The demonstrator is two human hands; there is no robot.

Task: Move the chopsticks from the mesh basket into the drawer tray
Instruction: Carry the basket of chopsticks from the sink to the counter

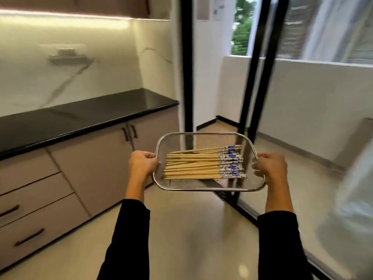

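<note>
I hold a rectangular steel mesh basket (203,134) level in front of me, above the floor. My left hand (143,163) grips its left rim and my right hand (271,165) grips its right rim. Inside lies a bundle of several wooden chopsticks (193,165), side by side, with their blue-and-white patterned ends to the right. The drawers (34,201) in the cabinet at lower left are closed, and no drawer tray shows.
A black countertop (80,116) runs along the left wall over grey cabinets with dark handles. A black-framed glass sliding door (254,77) stands ahead and to the right. Pale floor (193,229) stretches below the basket. The view is motion-blurred.
</note>
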